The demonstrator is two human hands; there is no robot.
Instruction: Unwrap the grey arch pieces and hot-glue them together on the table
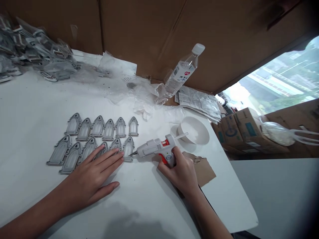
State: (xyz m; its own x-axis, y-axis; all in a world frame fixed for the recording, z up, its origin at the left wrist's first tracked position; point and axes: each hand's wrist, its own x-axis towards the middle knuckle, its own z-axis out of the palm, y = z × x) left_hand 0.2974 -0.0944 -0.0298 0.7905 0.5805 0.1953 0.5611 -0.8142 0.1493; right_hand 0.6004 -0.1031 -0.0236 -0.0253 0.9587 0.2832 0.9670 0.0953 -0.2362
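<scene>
Two rows of small grey arched frames (121, 127) lie flat on the white table (30, 109). Over the front row rests my left hand (99, 176), fingers stretched out and thumb apart, covering parts of several frames. Its fingertips reach the edge of the rightmost front frame (128, 146). My right hand (181, 171) is wrapped round the handle of a white hot glue gun (154, 147) with a red trigger. The gun points left, its nozzle at the lower right of that same frame. A clear glue stick (181, 135) sticks out of its back.
Behind the gun stands a white bowl (194, 130). A torn cardboard piece (203, 169) lies by my right hand. Farther back are a tilted water bottle (180, 74), crumpled plastic, and folded paper (196, 101). Bagged grey parts (37, 49) are heaped at the far left; cardboard walls the back.
</scene>
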